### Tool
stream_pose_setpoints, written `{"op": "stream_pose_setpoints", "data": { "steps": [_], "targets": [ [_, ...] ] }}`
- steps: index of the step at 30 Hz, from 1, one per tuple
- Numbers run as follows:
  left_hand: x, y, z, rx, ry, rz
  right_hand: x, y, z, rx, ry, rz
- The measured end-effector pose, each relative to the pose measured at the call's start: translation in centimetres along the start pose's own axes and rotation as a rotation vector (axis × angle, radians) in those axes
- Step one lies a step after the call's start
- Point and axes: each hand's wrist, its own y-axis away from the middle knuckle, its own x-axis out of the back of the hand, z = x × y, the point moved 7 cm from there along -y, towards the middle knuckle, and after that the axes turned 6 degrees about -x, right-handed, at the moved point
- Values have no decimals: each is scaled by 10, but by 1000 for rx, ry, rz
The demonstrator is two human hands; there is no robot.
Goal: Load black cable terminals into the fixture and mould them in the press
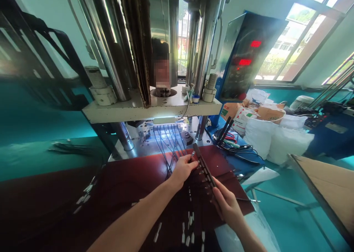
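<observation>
My right hand (226,200) is closed around the lower end of a long dark slotted bar (199,158), which tilts up and to the left. Small metal pieces sit in a row along the bar. By the bar's upper end, my left hand (182,171) pinches a small metal-tipped cable connector (193,154). Whether the connector touches the bar cannot be made out. Several loose cable ends with silvery connectors (188,222) lie on the dark red tabletop (124,182) below my hands. Dark cables (168,141) run from the lit mould in the press toward the table.
Ahead stands a press with steel columns (206,41) and a pale plate (129,111). A control box (243,56) with red displays is at right. Cutters and cables lie on a blue surface (249,163). White sacks (260,134) and a cardboard-topped table (326,178) stand further right.
</observation>
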Motion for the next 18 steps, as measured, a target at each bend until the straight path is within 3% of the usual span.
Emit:
{"op": "stream_pose_setpoints", "data": {
  "steps": [6, 11, 16, 18],
  "targets": [
    [8, -1, 5, -62, -108, -57, -2, 3, -4, -9, 15, -7],
    [21, -8, 14, -15, -49, 27, 3, 4, -3, 8, 1, 12],
    [10, -10, 11, 52, -91, -138, 2, 4, -3, -9, -11, -25],
    [8, -8, 8, 88, -27, -131, 2, 5, -3, -25, -13, -37]
  ]
}}
